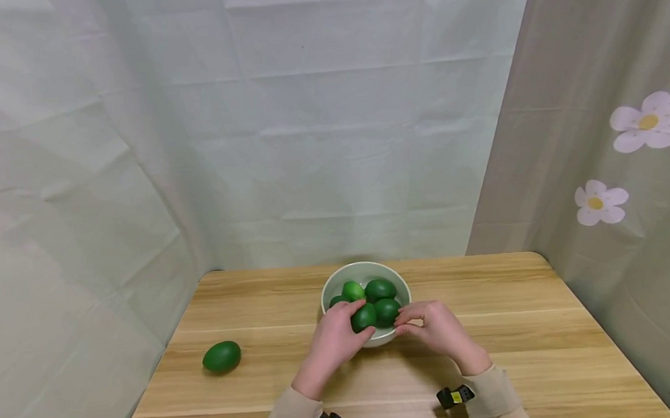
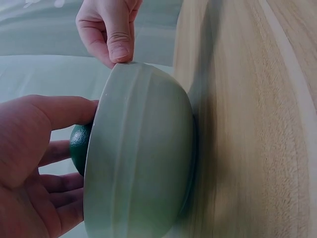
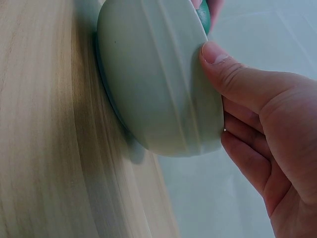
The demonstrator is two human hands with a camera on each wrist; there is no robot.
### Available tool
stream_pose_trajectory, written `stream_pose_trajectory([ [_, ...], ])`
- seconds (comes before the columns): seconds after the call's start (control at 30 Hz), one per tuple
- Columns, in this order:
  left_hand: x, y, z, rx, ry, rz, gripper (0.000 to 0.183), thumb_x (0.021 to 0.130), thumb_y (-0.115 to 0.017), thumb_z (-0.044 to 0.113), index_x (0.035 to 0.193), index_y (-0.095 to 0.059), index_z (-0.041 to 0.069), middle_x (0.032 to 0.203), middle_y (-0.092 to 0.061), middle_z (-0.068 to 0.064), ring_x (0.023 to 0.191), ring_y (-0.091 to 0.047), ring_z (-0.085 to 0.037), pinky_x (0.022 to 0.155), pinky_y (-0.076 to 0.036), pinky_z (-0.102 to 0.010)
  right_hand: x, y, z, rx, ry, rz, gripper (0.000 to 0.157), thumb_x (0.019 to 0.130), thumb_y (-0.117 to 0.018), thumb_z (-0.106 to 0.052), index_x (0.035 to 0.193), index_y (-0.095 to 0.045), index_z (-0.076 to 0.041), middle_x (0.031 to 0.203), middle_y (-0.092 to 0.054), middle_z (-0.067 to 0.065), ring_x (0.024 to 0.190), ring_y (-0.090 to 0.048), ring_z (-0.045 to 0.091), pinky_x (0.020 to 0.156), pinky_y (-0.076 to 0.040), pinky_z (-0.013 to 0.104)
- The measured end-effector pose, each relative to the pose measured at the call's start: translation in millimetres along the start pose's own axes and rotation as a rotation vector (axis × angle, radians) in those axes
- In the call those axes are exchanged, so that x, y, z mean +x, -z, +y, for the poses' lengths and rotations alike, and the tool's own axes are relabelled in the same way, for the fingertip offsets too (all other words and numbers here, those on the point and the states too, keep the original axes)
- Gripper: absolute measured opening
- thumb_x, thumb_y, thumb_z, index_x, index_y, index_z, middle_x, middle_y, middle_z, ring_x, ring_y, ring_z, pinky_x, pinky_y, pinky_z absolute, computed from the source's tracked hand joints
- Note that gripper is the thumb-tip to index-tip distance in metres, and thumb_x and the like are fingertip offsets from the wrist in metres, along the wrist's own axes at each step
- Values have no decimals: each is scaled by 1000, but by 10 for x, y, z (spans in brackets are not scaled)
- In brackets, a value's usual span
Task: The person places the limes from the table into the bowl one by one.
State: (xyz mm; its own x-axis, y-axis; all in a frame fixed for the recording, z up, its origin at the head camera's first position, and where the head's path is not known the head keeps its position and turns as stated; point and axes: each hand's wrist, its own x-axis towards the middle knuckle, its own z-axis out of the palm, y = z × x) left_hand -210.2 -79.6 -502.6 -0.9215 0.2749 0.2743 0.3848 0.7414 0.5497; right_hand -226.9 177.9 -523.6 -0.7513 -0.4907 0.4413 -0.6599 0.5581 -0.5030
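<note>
A pale green bowl (image 1: pixel 338 277) stands on the table, holding several dark green avocados and one brighter green round fruit (image 1: pixel 352 291). My left hand (image 1: pixel 337 331) reaches over the near left rim and grips an avocado (image 1: pixel 363 317) between thumb and fingers. In the left wrist view, part of that avocado (image 2: pixel 79 148) shows above the rim, the rest hidden behind the bowl wall (image 2: pixel 143 148). At the bowl's right side, my right hand (image 1: pixel 434 327) pinches the rim. The right wrist view shows its thumb (image 3: pixel 223 64) against the rim, fingers beyond it.
One more avocado (image 1: pixel 222 357) lies by itself on the left part of the wooden table (image 1: pixel 522 313). A pale curtain (image 1: pixel 331 140) hangs behind the table, and a flowered one (image 1: pixel 628 269) hangs along the right.
</note>
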Motion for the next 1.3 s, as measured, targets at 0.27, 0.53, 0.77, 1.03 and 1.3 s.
stream_pose_trajectory([
  [0.27, 5, -7, 28, 25, 19, -9, 54, 89, -89, 32, 135, -73, 7, 122, -73, -15, 109, -70, -30, 94, -62, -49, 5, 4, -9, -3, -9, -3, 11, 85, -90, -20, 94, -85, -16, 101, -81, -9, 106, -77, 21, 95, -63, 43],
  [0.53, 27, -16, 56, 44, 42, -6, 54, 89, -89, 32, 133, -74, 5, 121, -73, -16, 109, -71, -31, 94, -62, -50, 20, 15, -26, -7, -12, -4, 11, 84, -90, -20, 93, -85, -15, 101, -81, -9, 106, -76, 20, 95, -63, 43],
  [0.77, 51, -17, 80, 63, 58, -29, 51, 89, -89, 31, 130, -75, 3, 118, -74, -16, 106, -71, -31, 91, -62, -50, 18, 16, -21, -17, -19, -7, 11, 85, -90, -20, 93, -85, -16, 102, -81, -8, 106, -76, 20, 95, -63, 44],
  [1.03, 62, -5, 115, 111, 52, -51, 48, 88, -89, 30, 125, -75, 2, 112, -74, -15, 100, -70, -28, 85, -63, -47, 14, 12, -28, -18, -6, 0, 10, 85, -90, -21, 93, -85, -16, 101, -81, -8, 105, -77, 20, 93, -64, 43],
  [1.3, 63, 2, 143, 116, 61, -54, 48, 87, -90, 32, 121, -77, 2, 107, -71, -15, 94, -69, -28, 82, -62, -48, 4, 17, -23, -16, -23, -12, 11, 85, -90, -20, 94, -86, -15, 102, -81, -8, 106, -76, 20, 95, -63, 43],
])
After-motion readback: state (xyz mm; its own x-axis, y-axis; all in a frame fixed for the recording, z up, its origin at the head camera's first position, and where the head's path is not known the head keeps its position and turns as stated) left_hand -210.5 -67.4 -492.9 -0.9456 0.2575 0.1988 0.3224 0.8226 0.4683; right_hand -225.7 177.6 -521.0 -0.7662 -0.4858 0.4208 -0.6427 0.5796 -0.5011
